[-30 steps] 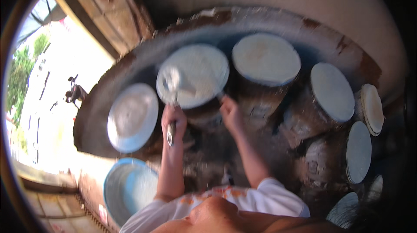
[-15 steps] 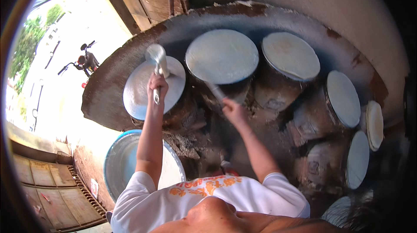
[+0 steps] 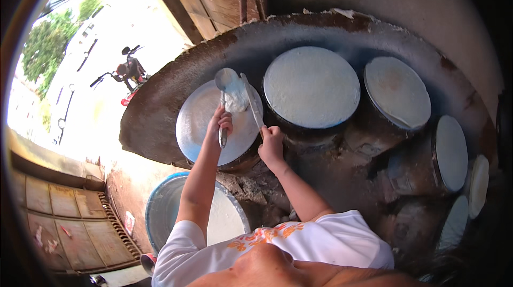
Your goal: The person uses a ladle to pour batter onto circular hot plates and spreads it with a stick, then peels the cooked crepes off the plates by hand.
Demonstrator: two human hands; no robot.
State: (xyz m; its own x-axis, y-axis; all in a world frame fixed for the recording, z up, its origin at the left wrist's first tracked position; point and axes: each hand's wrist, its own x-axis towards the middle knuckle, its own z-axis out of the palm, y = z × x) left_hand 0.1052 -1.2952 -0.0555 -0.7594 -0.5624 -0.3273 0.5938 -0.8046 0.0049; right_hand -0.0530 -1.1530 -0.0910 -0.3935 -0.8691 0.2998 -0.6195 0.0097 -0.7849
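Observation:
Closed round the handle of a metal ladle (image 3: 225, 77), my left hand (image 3: 220, 121) is over the leftmost round griddle (image 3: 200, 121). The ladle is tipped, and a patch of white batter (image 3: 235, 98) lies on the griddle beside its bowl. My right hand (image 3: 272, 145) grips a long flat spatula (image 3: 253, 101); its blade reaches over the same griddle, just right of the batter. To the right, the second griddle (image 3: 312, 88) bears a white layer of batter spread across its top. Another griddle (image 3: 397, 92) farther right carries a pale, slightly browned flatbread.
More covered griddles (image 3: 452, 153) curve round to the right, with a stacked flatbread (image 3: 479, 186) beside them. A blue-rimmed tub (image 3: 227, 217) of white batter stands near my left arm. A curved wall (image 3: 155, 110) edges the stove; a motorbike (image 3: 127, 73) is outside on the left.
My left hand has tipped the ladle, and batter now lies on the leftmost griddle. My right hand has brought the spatula from the second griddle to the first. The view has shifted.

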